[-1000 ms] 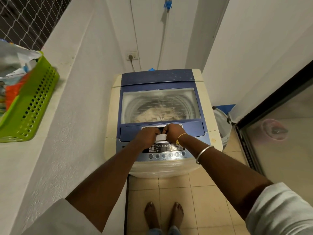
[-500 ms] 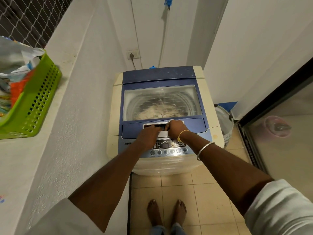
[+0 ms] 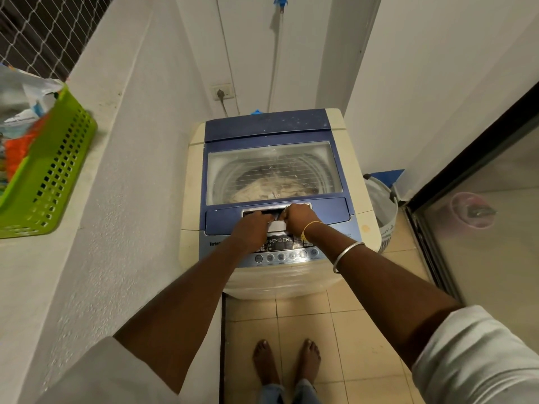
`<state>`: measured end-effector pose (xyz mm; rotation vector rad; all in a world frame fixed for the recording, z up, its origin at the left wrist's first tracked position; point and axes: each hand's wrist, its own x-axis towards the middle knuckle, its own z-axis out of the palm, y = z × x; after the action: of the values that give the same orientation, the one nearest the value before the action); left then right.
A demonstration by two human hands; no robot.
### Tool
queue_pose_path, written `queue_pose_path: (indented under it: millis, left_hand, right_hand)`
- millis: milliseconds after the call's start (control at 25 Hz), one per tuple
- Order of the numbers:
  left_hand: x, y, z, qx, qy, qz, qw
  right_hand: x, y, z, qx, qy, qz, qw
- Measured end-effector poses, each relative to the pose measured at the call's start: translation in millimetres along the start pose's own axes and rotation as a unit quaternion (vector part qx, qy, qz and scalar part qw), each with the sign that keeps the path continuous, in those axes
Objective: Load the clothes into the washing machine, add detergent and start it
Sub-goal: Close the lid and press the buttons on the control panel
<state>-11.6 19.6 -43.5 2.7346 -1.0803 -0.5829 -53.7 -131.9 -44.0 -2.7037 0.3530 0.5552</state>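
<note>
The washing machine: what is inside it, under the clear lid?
Through the clear lid, pale clothes lie heaped in the drum. Whatever is beneath them, and the drum's bottom, is covered and cannot be seen.

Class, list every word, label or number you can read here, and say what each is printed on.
"Turbo": on the blue control panel of the cream top-loading washing machine; the rest is hidden by the left hand.
Panel button labels and display: too small to read.
Print on the white laundry basket beside the machine: blurred.
Print on the plastic bag in the green basket: blurred.
</note>
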Motion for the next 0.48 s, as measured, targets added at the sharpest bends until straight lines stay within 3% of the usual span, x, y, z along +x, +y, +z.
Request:
queue_pose_path:
  millis: [480]
  left_hand:
    - [2.7,-4.6,7.9,0.017,0.02,0.0,1.0]
  right_hand:
    - [3.6,-0.7,-1.0,0.014,0.006,0.002,1.0]
